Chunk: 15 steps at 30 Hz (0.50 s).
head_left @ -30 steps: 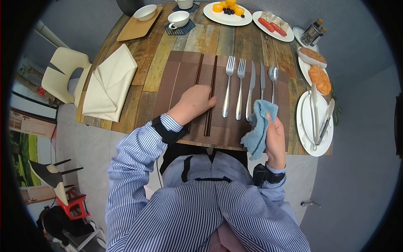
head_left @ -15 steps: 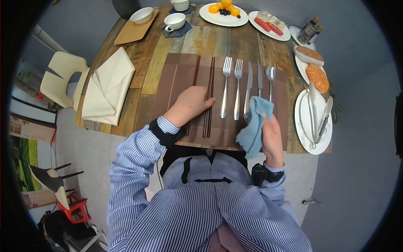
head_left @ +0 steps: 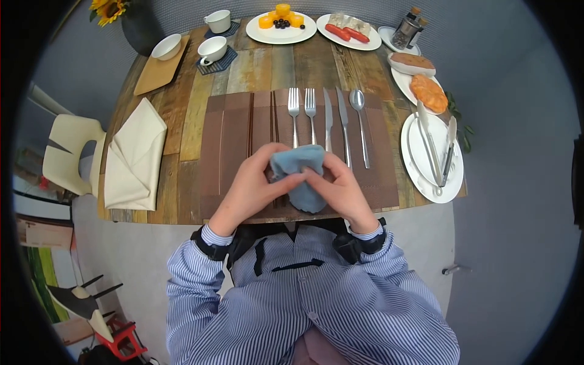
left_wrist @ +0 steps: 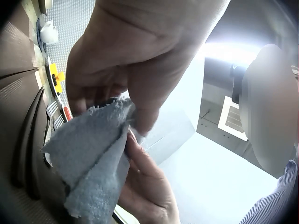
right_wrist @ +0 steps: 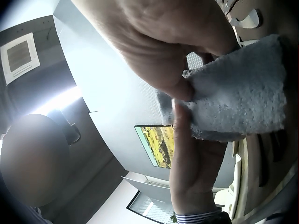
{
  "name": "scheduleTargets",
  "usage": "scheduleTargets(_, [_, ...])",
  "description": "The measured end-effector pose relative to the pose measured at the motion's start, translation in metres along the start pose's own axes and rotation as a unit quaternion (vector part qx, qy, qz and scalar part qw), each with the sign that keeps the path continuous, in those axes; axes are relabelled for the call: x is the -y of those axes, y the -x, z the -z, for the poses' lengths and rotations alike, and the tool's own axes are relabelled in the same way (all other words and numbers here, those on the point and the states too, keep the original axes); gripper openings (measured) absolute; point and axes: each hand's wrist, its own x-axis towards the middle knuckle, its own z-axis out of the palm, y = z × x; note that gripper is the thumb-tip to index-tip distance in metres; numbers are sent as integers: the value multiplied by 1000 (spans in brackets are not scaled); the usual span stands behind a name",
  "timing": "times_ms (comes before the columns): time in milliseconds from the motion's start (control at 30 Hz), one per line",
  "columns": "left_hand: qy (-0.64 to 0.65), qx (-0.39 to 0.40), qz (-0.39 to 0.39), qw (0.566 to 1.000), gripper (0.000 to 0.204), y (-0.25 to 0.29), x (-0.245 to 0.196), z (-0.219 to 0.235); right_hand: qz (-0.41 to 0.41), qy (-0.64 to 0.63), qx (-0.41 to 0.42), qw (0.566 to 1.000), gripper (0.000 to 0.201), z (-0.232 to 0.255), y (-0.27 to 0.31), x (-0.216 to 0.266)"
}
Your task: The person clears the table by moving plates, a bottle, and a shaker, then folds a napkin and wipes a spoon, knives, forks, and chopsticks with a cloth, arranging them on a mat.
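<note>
Both hands hold a light blue cloth over the near part of the brown placemat. The left hand pinches it from the left, the right hand from the right, with the thumbs meeting in front. In the left wrist view the cloth hangs folded below the fingers; the right wrist view shows its fluffy surface. Beyond the hands lie dark chopsticks, two forks, two knives and a spoon. The cloth and hands hide the lower chopsticks and fork handles.
A folded cream napkin lies left of the placemat. Tongs rest on a white oval plate at right. Along the far side stand cups, a wooden tray, a fruit plate and a sausage plate.
The left hand has left the chopsticks and taken hold of the cloth. The right hand has brought the cloth leftward to the middle. The head view has shifted.
</note>
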Motion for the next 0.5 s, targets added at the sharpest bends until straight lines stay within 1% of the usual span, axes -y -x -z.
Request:
scheduleTargets(33, [3, 3, -3, 1000, 29, 3, 2, -1, 0, 4, -4, 1000, 33, -3, -1, 1])
scheduleTargets(100, [88, -65, -2, 994, 22, 10, 9, -6, 8, -55, -6, 998, 35, -9, -2, 8])
scheduleTargets(133, [108, -89, -33, 990, 21, 14, 18, -7, 8, -74, 11, 997, 35, -10, -2, 10])
scheduleTargets(167, [109, -88, -33, 990, 21, 18, 20, -8, 7, -74, 11, 997, 35, -10, -2, 12])
scheduleTargets(233, [234, -202, -25, 951, 25, 30, 26, -6, -45, -17, 131, 990, 33, -13, -1, 12])
scheduleTargets(267, [224, -211, -20, 951, 28, 34, 28, -3, -49, 9, 151, 987, 32, -15, -2, 10])
scheduleTargets(300, [223, -216, -19, 950, 28, 37, 29, -2, -49, 8, 156, 986, 32, -17, -3, 9])
scheduleTargets(367, [217, -217, -11, 952, 27, 43, 32, 1, -60, -25, 178, 982, 33, -23, -6, 7])
scheduleTargets(400, [216, -222, -11, 951, 27, 46, 37, 3, -40, -19, 173, 984, 32, -26, -6, 7])
scheduleTargets(433, [194, -239, -30, 951, 26, 49, 45, 4, -40, -20, 178, 983, 32, -29, -6, 8])
scheduleTargets(467, [171, -255, -47, 950, 26, 52, 48, 8, -72, -6, 194, 978, 32, -30, -5, 10])
scheduleTargets(500, [169, -260, -46, 950, 26, 56, 49, 14, -103, 8, 210, 972, 32, -31, -5, 12])
